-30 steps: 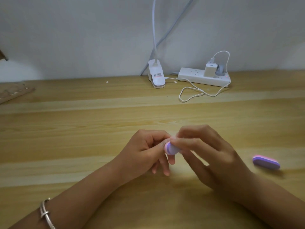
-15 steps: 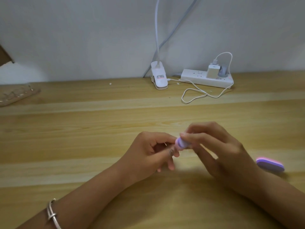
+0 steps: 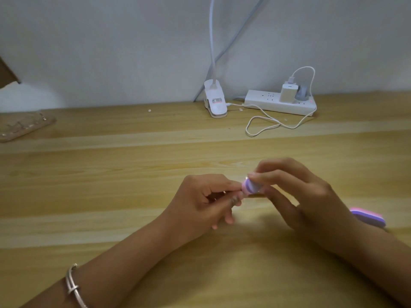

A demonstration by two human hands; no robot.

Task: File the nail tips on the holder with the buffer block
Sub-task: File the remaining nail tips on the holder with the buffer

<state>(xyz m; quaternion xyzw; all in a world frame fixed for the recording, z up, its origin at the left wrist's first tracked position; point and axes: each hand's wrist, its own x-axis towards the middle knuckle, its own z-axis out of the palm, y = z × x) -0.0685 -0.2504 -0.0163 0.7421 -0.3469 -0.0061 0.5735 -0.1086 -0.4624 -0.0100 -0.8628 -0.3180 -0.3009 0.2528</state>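
My right hand [image 3: 298, 192] pinches a small pink and purple buffer block [image 3: 317, 187] between thumb and fingers, its rounded end pointing left. My left hand [image 3: 204, 203] has its fingers curled and pinches something small and shiny [image 3: 233, 197] right against the block's end; it is too small and blurred to tell what it is. Both hands hover just above the wooden table [image 3: 111, 174] near its middle. No separate nail tip holder is plainly visible.
A second pink and purple buffer block [image 3: 370, 216] lies on the table right of my right wrist. At the back stand a white clip lamp base [image 3: 215, 104], a white power strip [image 3: 280, 104] with a charger and a looped cable [image 3: 266, 127]. A clear tray [image 3: 22, 127] sits far left.
Both hands have drifted a little up and to the right on the table. The buffer block has shifted against the item in my left fingers.
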